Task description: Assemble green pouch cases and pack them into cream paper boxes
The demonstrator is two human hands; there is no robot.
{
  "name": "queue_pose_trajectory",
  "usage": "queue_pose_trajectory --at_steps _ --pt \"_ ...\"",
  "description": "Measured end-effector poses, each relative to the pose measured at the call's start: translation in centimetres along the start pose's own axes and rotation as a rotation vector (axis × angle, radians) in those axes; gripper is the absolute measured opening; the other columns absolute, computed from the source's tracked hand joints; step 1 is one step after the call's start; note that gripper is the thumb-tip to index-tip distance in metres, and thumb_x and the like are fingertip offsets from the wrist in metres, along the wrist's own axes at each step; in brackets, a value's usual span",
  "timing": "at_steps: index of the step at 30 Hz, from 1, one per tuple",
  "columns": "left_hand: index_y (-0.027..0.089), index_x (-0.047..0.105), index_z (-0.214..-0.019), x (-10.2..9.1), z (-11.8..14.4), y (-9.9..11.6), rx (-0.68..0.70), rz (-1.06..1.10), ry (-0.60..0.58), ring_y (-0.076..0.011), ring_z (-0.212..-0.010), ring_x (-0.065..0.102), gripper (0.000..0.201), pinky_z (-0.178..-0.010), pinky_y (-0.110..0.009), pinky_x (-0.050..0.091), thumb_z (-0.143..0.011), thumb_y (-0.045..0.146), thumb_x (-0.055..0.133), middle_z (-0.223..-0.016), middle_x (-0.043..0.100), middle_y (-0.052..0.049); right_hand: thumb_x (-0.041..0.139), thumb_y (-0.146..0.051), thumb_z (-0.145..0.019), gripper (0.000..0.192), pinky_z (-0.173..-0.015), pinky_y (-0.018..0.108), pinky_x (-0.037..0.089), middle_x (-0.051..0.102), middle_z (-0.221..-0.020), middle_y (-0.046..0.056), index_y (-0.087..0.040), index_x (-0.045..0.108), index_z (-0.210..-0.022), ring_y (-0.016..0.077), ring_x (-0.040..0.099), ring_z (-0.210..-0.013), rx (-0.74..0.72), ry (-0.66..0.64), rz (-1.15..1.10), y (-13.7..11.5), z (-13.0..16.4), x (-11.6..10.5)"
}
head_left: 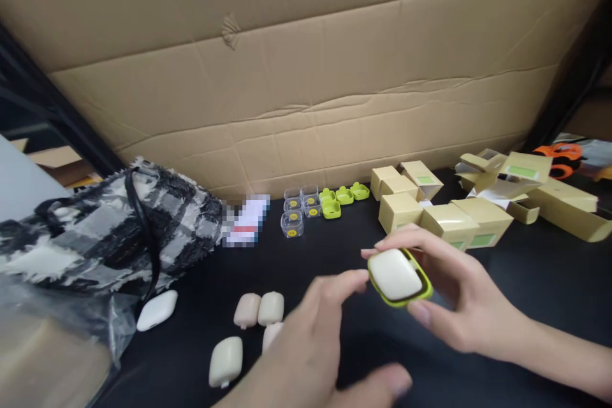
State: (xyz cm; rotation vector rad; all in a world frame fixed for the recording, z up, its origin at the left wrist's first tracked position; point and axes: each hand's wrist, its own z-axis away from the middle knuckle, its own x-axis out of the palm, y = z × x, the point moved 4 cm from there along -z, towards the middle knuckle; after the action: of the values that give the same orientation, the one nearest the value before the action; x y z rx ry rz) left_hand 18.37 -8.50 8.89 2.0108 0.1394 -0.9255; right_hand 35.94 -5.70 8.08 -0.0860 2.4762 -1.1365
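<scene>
My right hand [459, 293] holds a lime-green holder [427, 290] by its edges, thumb below and fingers above. Inside the holder sits a white rounded-square piece [396, 275], tilted toward me. My left hand [320, 344] is open, thumb well away from the fingers. Its index fingertip is at the holder's left edge; whether it touches I cannot tell. Beside my left hand on the black surface lie pale rounded pieces, among them a pinkish one [247, 310], a cream one [271, 308] and a greenish-white one [226, 361]. Another is partly hidden by my left hand.
Clear plastic cups [292, 225] with yellow stickers and several green holders [331, 208] stand at the back. Small cardboard boxes [449, 223] and opened cartons [521, 172] are at right. A checked fringed bag [109, 229], a white case [157, 310] and a plastic bag [52, 357] lie left.
</scene>
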Motion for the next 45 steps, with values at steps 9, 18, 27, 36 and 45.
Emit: queue_pose_trajectory --at_steps 9,18,27,36,45 --pt "0.015 0.06 -0.089 -6.9 -6.8 -6.3 0.02 -0.955 -0.063 -0.0297 -0.1 0.054 0.008 -0.087 -0.049 0.046 -0.084 0.018 0.055 -0.099 0.061 -0.012 0.062 -0.012 -0.076 0.05 -0.067 0.023 0.054 0.053 -0.094 0.001 -0.029 0.04 -0.117 0.0138 0.061 -0.077 0.036 0.104 -0.089 1.1 -0.7 -0.9" --pt "0.016 0.058 -0.079 -4.7 -4.8 -3.4 0.025 -0.874 -0.127 -0.0322 -0.113 0.051 0.011 -0.091 -0.048 0.047 -0.079 0.009 0.049 -0.113 0.057 -0.016 0.062 -0.016 -0.078 0.044 -0.074 0.024 0.052 0.051 -0.103 0.003 -0.029 0.041 -0.115 0.0153 0.059 -0.089 -0.012 0.167 -0.061 0.8 -1.0 -1.6" --pt "0.022 0.05 -0.087 2.5 -0.3 0.6 -0.058 -0.21 -0.183 -0.0225 -0.095 0.06 0.024 -0.081 -0.034 0.052 -0.07 0.007 0.057 -0.105 0.062 -0.006 0.063 -0.013 -0.068 0.058 -0.079 0.027 0.049 0.055 -0.103 0.003 -0.026 0.045 -0.121 0.0179 0.057 -0.09 -0.055 0.06 0.114 -0.6 -0.5 -1.8" --pt "0.028 0.015 -0.127 5.0 2.3 -3.6 -0.035 0.055 0.11 -0.0256 -0.107 0.062 0.067 -0.088 -0.044 0.054 -0.081 0.016 0.062 -0.123 0.049 -0.011 0.066 -0.012 -0.068 0.05 -0.079 0.026 0.05 0.062 -0.103 0.002 -0.023 0.054 -0.115 0.0177 0.062 -0.093 0.084 -0.319 0.218 -0.6 -0.6 -0.3" --pt "0.03 0.017 -0.125 5.2 2.8 -3.7 -0.109 0.139 0.084 -0.0251 -0.112 0.06 0.062 -0.093 -0.045 0.053 -0.084 0.021 0.063 -0.124 0.049 -0.01 0.07 -0.011 -0.07 0.047 -0.079 0.027 0.051 0.065 -0.102 -0.001 -0.027 0.059 -0.113 0.0167 0.063 -0.091 0.098 -0.541 0.301 -0.4 -0.3 0.8"
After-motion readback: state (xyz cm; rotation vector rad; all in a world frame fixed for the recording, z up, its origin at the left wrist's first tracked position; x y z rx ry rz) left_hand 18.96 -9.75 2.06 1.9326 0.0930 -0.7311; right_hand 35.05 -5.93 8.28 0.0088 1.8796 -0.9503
